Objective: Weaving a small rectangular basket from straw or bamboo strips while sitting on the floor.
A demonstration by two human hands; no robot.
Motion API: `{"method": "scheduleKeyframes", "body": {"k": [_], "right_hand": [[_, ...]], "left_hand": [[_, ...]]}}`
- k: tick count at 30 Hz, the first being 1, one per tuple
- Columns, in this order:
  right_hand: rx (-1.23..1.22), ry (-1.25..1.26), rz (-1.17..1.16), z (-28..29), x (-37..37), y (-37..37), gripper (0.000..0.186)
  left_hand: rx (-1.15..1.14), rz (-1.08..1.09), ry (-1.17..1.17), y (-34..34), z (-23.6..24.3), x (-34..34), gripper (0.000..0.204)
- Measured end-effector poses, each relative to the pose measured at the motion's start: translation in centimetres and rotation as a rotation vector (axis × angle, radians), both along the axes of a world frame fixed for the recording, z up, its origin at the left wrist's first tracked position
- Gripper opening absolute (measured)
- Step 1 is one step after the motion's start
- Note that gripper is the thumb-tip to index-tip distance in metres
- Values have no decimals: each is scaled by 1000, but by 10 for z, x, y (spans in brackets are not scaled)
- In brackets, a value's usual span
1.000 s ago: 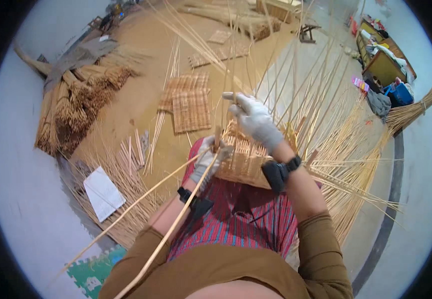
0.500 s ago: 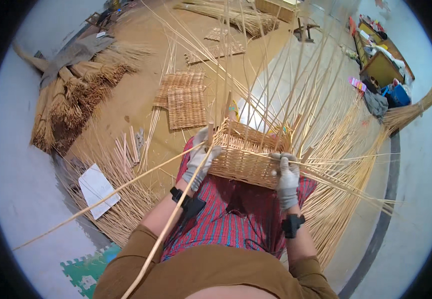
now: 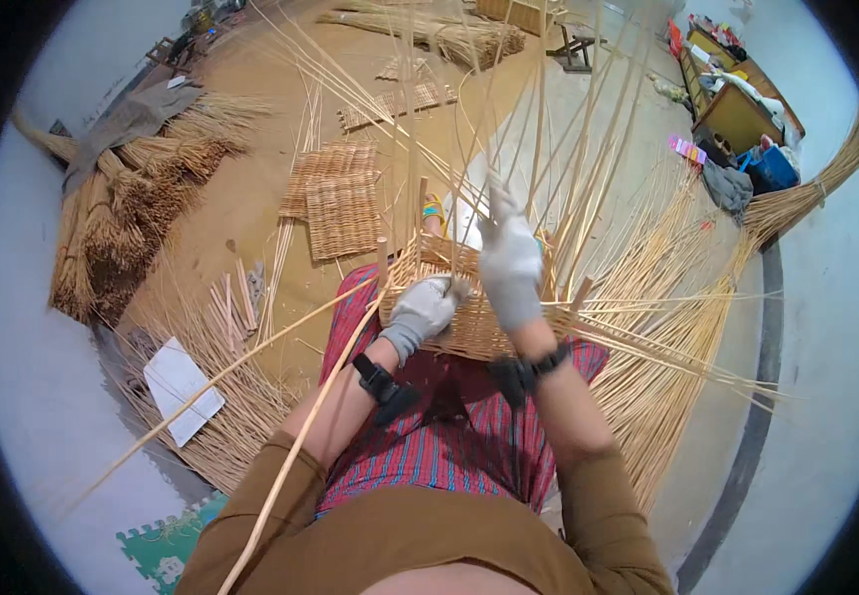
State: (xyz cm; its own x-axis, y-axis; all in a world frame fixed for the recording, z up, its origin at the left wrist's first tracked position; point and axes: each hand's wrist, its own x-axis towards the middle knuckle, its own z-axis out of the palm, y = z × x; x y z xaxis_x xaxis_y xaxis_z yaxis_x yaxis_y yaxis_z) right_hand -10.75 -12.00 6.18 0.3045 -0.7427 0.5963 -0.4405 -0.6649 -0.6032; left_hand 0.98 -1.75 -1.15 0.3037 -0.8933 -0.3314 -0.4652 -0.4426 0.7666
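Observation:
A half-woven wicker basket [image 3: 474, 332] rests on my lap, with long thin stakes rising from its far and right sides. My left hand [image 3: 425, 309], in a pale work glove, is closed on the basket's near wall, fingertips at the upper edge. Above the basket my right hand [image 3: 511, 260], gloved too, is raised among the upright stakes. Its fingers point upward and are smeared by motion, so whether they grip a stake cannot be told. Two long willow rods [image 3: 296, 446] run from the basket's left corner toward the lower left. Short wooden pegs [image 3: 383, 260] stand at the corners.
Loose rods [image 3: 668, 367] cover the floor at right; more lie at left beside a white sheet [image 3: 184, 390]. Woven panels [image 3: 343, 213] lie ahead. Rod bundles [image 3: 132, 218] are stacked far left. A cabinet with clutter [image 3: 742, 114] stands far right.
My right hand has left the basket's right corner and risen up and left among the stakes. My left hand has shifted from the left corner onto the near wall.

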Motion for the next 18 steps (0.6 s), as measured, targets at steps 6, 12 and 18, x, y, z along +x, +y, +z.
{"method": "scheduleKeyframes", "body": {"k": [6, 12, 18], "right_hand": [[427, -509, 87, -17, -39, 20, 38], [231, -500, 178, -65, -100, 64, 21], [715, -802, -66, -57, -141, 49, 12]], "left_hand": [[93, 143, 351, -6, -10, 2, 41], [-205, 189, 241, 2, 4, -8, 28], [-586, 24, 115, -16, 25, -44, 39]]}}
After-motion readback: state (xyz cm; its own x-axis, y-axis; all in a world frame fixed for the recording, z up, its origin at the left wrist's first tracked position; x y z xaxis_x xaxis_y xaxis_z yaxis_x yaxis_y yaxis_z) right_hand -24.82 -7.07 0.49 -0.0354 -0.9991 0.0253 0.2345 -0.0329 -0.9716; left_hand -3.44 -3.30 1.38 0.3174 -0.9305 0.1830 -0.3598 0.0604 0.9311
